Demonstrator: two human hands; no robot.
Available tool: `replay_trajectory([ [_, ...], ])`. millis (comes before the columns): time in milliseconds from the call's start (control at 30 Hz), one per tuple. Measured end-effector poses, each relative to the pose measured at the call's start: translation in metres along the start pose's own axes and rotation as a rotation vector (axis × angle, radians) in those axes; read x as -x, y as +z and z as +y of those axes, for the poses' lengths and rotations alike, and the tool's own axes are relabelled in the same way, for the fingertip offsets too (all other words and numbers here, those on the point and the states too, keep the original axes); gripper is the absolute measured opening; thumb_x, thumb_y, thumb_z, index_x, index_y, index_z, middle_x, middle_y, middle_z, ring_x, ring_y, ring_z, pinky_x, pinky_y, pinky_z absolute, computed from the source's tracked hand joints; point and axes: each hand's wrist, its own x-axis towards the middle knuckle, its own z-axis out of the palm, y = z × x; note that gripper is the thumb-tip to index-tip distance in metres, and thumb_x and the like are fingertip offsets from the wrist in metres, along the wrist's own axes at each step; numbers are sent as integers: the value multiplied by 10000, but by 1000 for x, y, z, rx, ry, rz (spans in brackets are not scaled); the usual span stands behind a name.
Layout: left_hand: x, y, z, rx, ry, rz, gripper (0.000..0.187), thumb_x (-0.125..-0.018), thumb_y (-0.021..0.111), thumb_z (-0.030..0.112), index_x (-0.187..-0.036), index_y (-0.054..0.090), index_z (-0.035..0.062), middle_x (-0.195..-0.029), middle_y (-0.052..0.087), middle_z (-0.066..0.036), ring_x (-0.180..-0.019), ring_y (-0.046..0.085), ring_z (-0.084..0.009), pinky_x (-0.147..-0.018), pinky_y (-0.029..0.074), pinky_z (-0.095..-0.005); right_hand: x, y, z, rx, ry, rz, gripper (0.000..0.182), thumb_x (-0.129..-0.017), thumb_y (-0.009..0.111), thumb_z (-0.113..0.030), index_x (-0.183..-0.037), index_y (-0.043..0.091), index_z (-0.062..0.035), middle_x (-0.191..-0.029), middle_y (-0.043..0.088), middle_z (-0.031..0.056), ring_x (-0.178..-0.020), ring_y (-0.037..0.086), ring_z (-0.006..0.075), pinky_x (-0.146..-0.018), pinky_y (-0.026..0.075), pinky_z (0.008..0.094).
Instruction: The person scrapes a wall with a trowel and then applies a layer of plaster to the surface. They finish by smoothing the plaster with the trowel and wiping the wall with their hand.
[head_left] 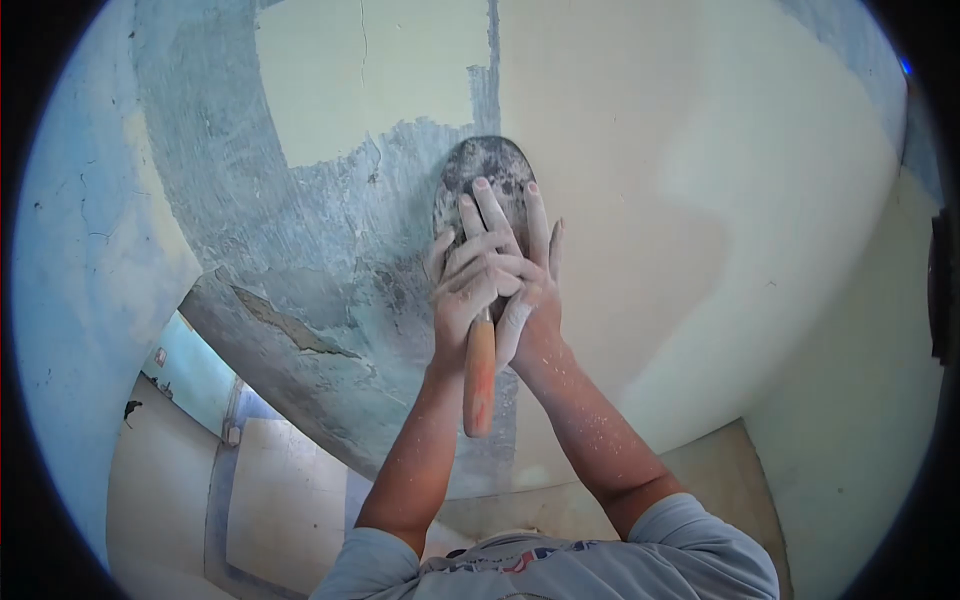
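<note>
A rounded trowel (pixel 487 160) with a dark, putty-smeared blade lies against the wall (pixel 600 200), its orange-worn wooden handle (pixel 480 385) pointing down toward me. My right hand (pixel 535 290) presses on the blade with fingers stretched along it, the thumb near the handle's neck. Overlapping it, my left hand (pixel 470 290) is closed about the base of the blade, some fingers lying across the right hand. White dust coats both hands. The blade's lower part is hidden under them. Under the blade, rough grey-blue wall meets a smooth cream coat.
To the upper left is a pale filled patch (pixel 370 75) with a thin crack. Broken plaster (pixel 290 325) edges the wall's lower left. Beyond it stands a pale door-like panel (pixel 285 500). Another wall (pixel 850 370) rises at right, with a dark object (pixel 940 290) on it.
</note>
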Motion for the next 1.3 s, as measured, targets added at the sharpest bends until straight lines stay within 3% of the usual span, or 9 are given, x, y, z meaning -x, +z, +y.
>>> replay_trajectory([
  [333,-29,-4,-14,-15,97,-10,212,-955,736,265,-777,664,176,-969,781,32,-1219,662,-213,-1280,168,-547,-26,-11,-1,-98,-26,58,718,-992,564,-448,-1660,425,-222,-1780,253,-47,-1657,54,411,-1252,77,762],
  [433,-10,38,1,-1254,63,112,220,-950,735,262,-763,656,175,-950,774,30,-1213,657,-214,-1292,121,-564,2,5,-8,-19,34,69,623,-1030,582,-463,-1609,516,-242,-1728,383,-44,-1648,153,387,-1270,105,709],
  [467,-5,14,-9,-666,62,48,185,-942,733,242,-784,664,175,-995,780,14,-1226,652,-224,-1299,133,-548,1,7,-4,-18,35,67,623,-1030,582,-463,-1609,516,-242,-1728,383,-44,-1648,153,387,-1270,105,709],
  [567,-42,-11,-6,-3,126,0,159,-939,726,198,-799,665,157,-1012,786,-1,-1220,652,-239,-1290,170,-541,-35,-13,-2,-84,-48,75,721,-986,576,-453,-1654,437,-220,-1773,277,-43,-1653,90,419,-1243,80,775],
  [700,-52,-9,-3,16,116,20,152,-940,728,179,-810,656,150,-1009,787,-4,-1201,658,-235,-1273,203,-549,-45,-15,-1,-40,-68,116,736,-990,569,-451,-1667,408,-211,-1782,245,-57,-1658,82,405,-1252,66,757],
  [767,-21,-4,-7,14,51,9,144,-958,734,222,-832,688,169,-1021,786,6,-1227,648,-221,-1297,181,-541,-20,-13,-2,-142,-9,84,604,-1019,592,-451,-1583,558,-236,-1715,416,-30,-1652,151,389,-1262,85,719],
  [800,-3,2,-7,24,15,26,178,-950,739,235,-797,671,174,-995,780,17,-1219,653,-215,-1294,148,-565,-4,-5,1,-47,-16,-3,708,-1005,556,-454,-1663,417,-233,-1781,249,-63,-1657,86,407,-1250,74,757],
  [1200,-29,-11,1,-7,41,-6,156,-897,746,115,-791,633,131,-987,777,-14,-1163,669,-246,-1246,286,-491,-21,-13,-6,-53,-26,35,722,-999,546,-469,-1664,414,-223,-1777,264,-37,-1652,81,426,-1242,88,773],
  [1300,-1,-5,-7,-11,39,-17,140,-893,756,155,-795,656,162,-985,779,10,-1184,665,-211,-1309,157,-519,2,5,-3,-12,7,2,734,-993,550,-474,-1669,408,-225,-1781,256,-39,-1654,82,428,-1240,77,774],
])
